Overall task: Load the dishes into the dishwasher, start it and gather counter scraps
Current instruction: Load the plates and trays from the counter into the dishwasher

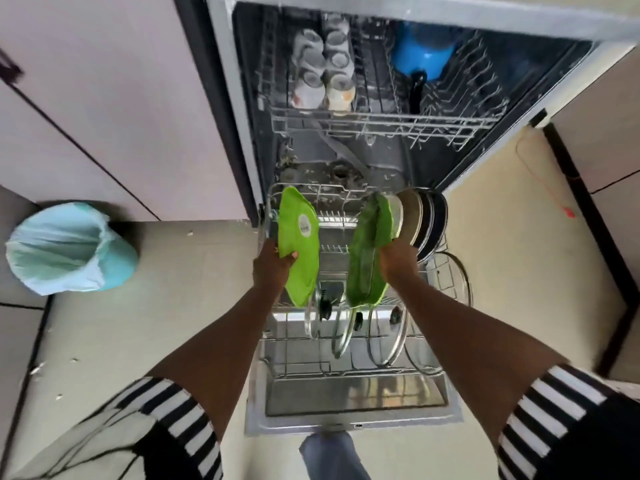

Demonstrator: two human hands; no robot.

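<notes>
Fingers (292, 257) of your left hand (273, 268) pinch one green plate (299, 237) by its rim, your right hand (398, 261) grips a second green plate (367, 251), both on edge over the dishwasher's lower rack (346, 372); probably light, stiff plastic, possibly slick, so hold at the rims.

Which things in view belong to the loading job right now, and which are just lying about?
In the job:
left hand holding light green plate
right hand holding dark green plate
lower rack
already racked: stacked plates, lids, cups, blue pot

Lying about:
bin
orange cord
floor crumbs
</notes>
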